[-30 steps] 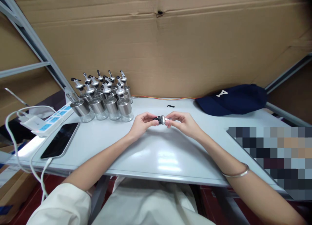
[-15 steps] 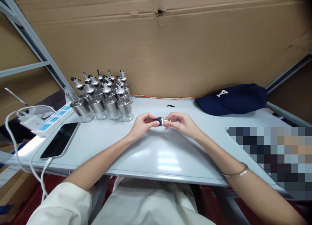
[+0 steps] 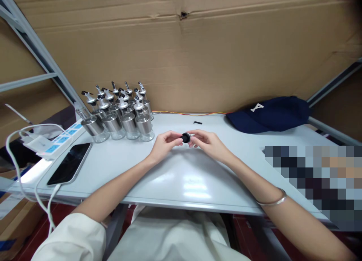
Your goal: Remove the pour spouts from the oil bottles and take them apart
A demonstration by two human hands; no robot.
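Observation:
Between my two hands, a little above the table, is a small pour spout stopper with a round black base and a silvery collar. My left hand pinches its black side with thumb and fingers. From the other side, the fingertips of my right hand close on its silvery part; the spout itself is mostly hidden by them. A small black lever-like piece lies on the table just beyond my hands. To the left stand several glass bottles with steel bands, most topped with similar spouts; the front-left one has none.
A phone and a white power strip with cables lie at the left of the grey table. A navy cap rests at the back right. Cardboard walls off the back, and thin wires run along its foot.
The pour spout stopper has been tilted between my hands, so its black round underside now faces me more. Both hands have shifted only slightly.

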